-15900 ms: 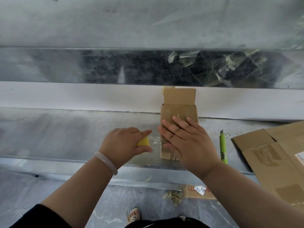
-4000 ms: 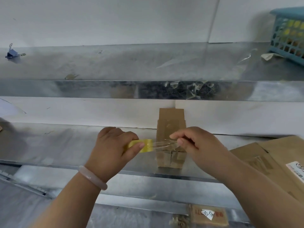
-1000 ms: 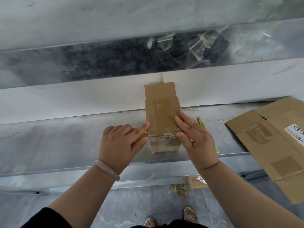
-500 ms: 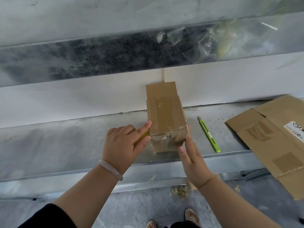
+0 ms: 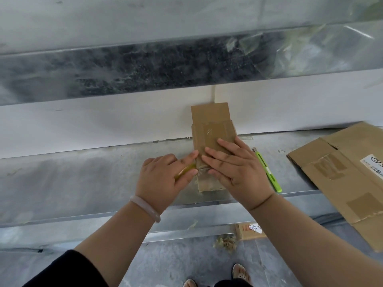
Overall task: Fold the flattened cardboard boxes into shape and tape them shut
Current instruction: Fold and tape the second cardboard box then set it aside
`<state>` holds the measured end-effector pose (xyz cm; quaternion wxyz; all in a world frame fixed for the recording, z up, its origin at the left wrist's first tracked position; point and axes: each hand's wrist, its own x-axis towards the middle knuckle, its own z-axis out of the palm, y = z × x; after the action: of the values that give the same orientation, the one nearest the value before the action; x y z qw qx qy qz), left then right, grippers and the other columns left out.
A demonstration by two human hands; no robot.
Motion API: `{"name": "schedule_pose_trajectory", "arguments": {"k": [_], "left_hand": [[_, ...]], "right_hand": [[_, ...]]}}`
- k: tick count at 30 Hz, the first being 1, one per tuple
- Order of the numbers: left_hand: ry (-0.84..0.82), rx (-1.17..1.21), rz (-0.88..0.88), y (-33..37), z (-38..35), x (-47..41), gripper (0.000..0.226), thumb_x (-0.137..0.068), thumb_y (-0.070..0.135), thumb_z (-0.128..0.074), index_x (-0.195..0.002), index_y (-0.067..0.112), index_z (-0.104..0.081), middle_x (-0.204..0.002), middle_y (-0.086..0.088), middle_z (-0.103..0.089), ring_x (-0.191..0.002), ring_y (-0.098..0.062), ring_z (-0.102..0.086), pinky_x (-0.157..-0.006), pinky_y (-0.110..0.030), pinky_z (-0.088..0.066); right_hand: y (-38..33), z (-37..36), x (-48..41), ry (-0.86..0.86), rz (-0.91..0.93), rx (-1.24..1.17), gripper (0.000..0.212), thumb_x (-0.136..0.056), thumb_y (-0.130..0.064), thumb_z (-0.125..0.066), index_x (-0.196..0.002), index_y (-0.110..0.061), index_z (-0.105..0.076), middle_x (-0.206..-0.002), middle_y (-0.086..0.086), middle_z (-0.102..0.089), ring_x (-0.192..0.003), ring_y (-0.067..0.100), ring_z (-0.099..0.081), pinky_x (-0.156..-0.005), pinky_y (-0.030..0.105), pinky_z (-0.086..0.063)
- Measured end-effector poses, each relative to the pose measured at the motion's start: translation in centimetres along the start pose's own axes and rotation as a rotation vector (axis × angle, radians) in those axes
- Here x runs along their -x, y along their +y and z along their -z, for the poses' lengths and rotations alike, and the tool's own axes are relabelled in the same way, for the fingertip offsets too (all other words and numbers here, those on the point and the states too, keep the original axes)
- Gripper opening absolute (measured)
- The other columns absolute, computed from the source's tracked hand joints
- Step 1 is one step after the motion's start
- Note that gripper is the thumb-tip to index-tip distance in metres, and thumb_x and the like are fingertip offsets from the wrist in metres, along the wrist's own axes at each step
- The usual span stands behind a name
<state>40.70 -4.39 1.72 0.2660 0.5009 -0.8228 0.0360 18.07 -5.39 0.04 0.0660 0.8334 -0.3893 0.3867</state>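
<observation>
A small brown cardboard box [image 5: 213,133] stands on the metal bench [image 5: 83,183], with one flap up against the white back wall. Clear tape shines over its top and near end. My right hand [image 5: 236,166] lies flat on the box's top, fingers straight and pressing down. My left hand [image 5: 163,179] is at the box's left side and grips a yellow tape roll [image 5: 185,169], most of it hidden under the fingers; its index finger touches the box's edge.
A green utility knife [image 5: 267,172] lies on the bench just right of the box. Flattened cardboard [image 5: 342,175] with old tape marks overhangs the bench's right end. Below the bench a labelled cardboard scrap [image 5: 248,230] sits on the floor near my feet.
My right hand has come up from the box's near right corner and now lies flat on its top. My left hand stays beside the box with the tape roll.
</observation>
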Motion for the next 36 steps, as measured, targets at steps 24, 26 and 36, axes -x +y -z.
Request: {"name": "schedule_pose_trajectory", "arguments": {"k": [24,26,36], "left_hand": [[-0.096,0.235,-0.052,-1.8,2.1,0.8,0.045,-0.089,0.056,-0.045,-0.122,0.026,-0.043,-0.100,0.001,-0.068,-0.082,-0.015,-0.064,-0.072,-0.024,-0.044],[-0.103,0.245,-0.027,-1.6,2.4,0.5,0.044,-0.086,0.058,-0.047,-0.114,0.024,-0.040,-0.090,-0.001,-0.067,-0.068,-0.019,-0.063,-0.062,-0.023,-0.041],[-0.204,0.139,-0.041,-2.7,2.4,0.0,0.055,-0.082,0.067,-0.039,-0.110,0.022,-0.053,-0.103,0.001,-0.065,-0.073,-0.019,-0.062,-0.060,-0.027,-0.041]], "right_hand": [[-1.2,-0.2,-1.4,-0.061,0.061,0.163,0.035,-0.098,-0.043,-0.055,-0.125,-0.024,-0.068,-0.131,-0.008,-0.063,-0.126,0.019,-0.057,-0.102,0.044,-0.047],[-1.2,-0.1,-1.4,-0.060,0.060,0.164,0.035,-0.098,-0.042,-0.055,-0.124,-0.024,-0.068,-0.131,-0.008,-0.063,-0.126,0.019,-0.057,-0.102,0.044,-0.047],[-1.3,-0.1,-1.3,-0.057,0.037,0.160,0.034,-0.096,-0.040,-0.058,-0.123,-0.024,-0.069,-0.130,-0.008,-0.064,-0.126,0.019,-0.057,-0.102,0.045,-0.048]]}}
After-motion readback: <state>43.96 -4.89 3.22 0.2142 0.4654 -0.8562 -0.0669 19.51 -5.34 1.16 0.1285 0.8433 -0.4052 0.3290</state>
